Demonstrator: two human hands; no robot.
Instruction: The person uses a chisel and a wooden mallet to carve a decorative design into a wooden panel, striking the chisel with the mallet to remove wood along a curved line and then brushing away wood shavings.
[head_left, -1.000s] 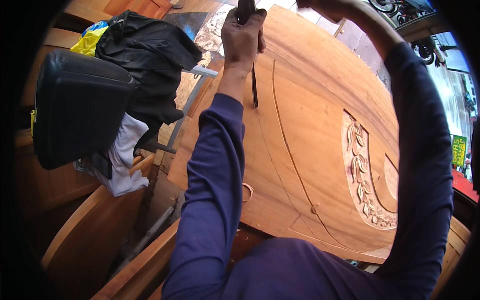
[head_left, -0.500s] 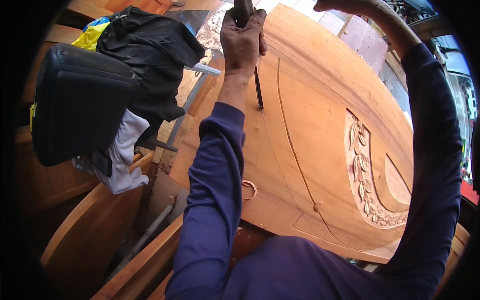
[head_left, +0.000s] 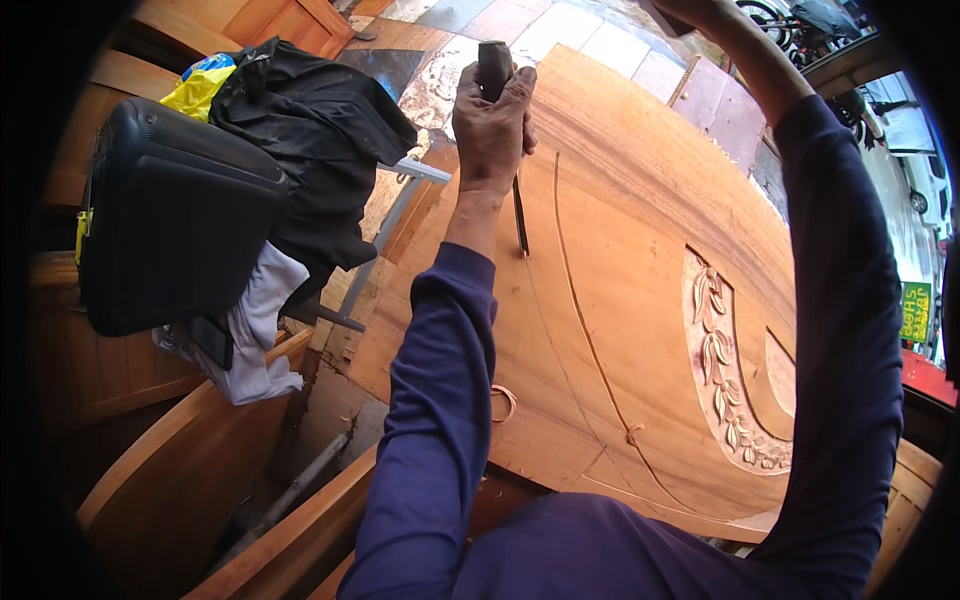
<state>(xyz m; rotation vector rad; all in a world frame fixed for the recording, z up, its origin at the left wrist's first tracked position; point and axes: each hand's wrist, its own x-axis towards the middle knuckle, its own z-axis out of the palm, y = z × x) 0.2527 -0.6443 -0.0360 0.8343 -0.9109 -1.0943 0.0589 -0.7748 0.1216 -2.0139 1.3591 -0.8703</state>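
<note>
My left hand [head_left: 490,135] is closed around the dark handle of a carving chisel [head_left: 521,222], with the thumb up near the handle's top. The chisel's thin blade slants down to a wooden panel [head_left: 650,310], its tip at the upper end of a faint drawn line. To the right of the tip, a carved groove [head_left: 577,305] curves down the panel. Beyond the board, at the top edge of the view, my right hand [head_left: 705,12] is raised and partly cut off. Its fingers seem closed on a brown piece whose kind I cannot make out.
Leaf carving [head_left: 715,365] runs along the panel's right side. A curled wood shaving [head_left: 503,404] lies near my left forearm. Left stands a black chair back [head_left: 180,220] with a black cloth [head_left: 310,130] and white cloth [head_left: 262,330]. Curved wooden boards [head_left: 190,460] stand below it.
The whole view has shifted, so the panel and chisel appear lower. My right hand has moved rightward, and the brown piece in it now shows. My left hand keeps its grip on the chisel.
</note>
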